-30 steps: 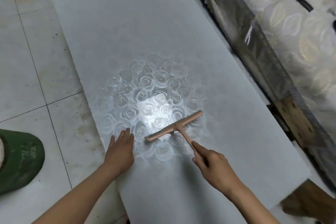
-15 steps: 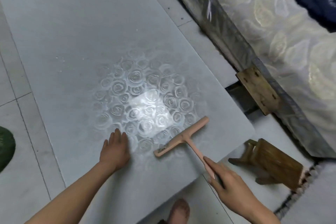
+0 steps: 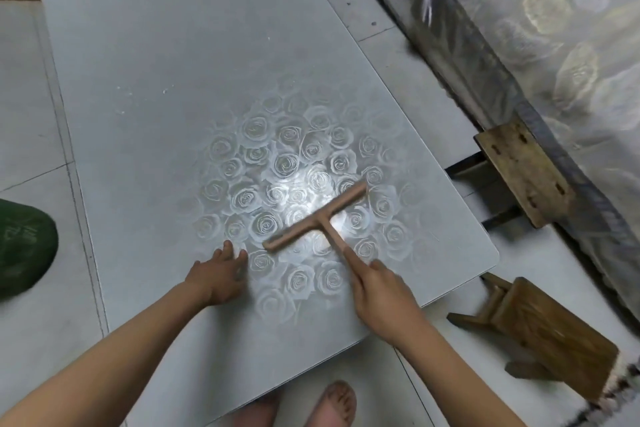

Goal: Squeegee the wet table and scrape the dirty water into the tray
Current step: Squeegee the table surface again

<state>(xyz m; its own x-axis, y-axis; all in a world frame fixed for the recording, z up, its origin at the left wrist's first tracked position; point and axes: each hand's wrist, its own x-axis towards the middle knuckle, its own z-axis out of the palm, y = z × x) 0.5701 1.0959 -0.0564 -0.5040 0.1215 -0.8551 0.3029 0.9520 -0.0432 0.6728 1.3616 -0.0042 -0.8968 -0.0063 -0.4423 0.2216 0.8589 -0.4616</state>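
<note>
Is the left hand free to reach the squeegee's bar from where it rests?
Likely yes: the left hand lies flat on the table, holding nothing, with only tabletop between it and the squeegee.

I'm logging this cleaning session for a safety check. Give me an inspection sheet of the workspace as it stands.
Surface: grey table, rose pattern, bright glare mid-surface; wetness hard to judge.
Job's things: pink squeegee, blade on the table; no tray in view.
Clutter: nothing seen.
Hands: right hand grips the squeegee handle; left hand rests on the table, fingers straight.
Cables: nothing seen.
Surroundings: tiled floor, tipped wooden stool at right, patterned mattress, green object at left, bare feet below.
</note>
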